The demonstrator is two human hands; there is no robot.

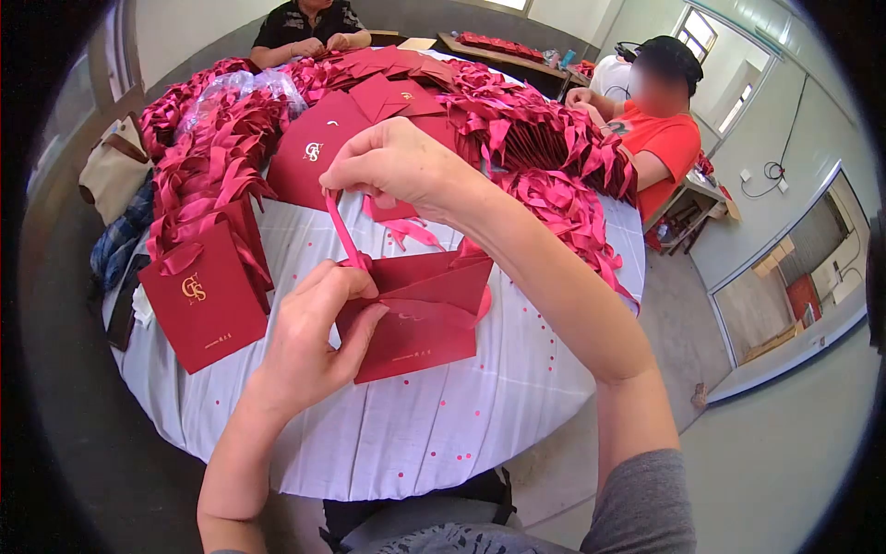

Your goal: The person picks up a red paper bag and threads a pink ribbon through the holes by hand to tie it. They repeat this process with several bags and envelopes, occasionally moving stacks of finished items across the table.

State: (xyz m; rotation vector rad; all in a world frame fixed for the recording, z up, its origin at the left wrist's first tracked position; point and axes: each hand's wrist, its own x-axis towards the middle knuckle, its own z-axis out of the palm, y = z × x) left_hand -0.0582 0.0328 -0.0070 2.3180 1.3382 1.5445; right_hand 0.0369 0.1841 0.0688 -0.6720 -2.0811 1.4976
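Observation:
A dark red paper gift bag [420,323] lies tilted on the white cloth in front of me, its mouth partly open. My left hand [318,323] pinches the bag's upper left edge between thumb and fingers. Above it, my right hand [392,171] is closed on the end of a pink ribbon [343,231], drawn upward from the bag's edge by my left fingers. Another ribbon loop crosses the bag's front. To the left stands a red gift bag with gold lettering [205,294], at the front of a row of ribboned bags.
Flat red bags [300,166] and heaps of ribboned bags [554,138] cover the table's far side. Small red dots are scattered over the white tablecloth [305,434]. Two other people sit at the table, one at the far side, one in a red shirt [663,138] at right.

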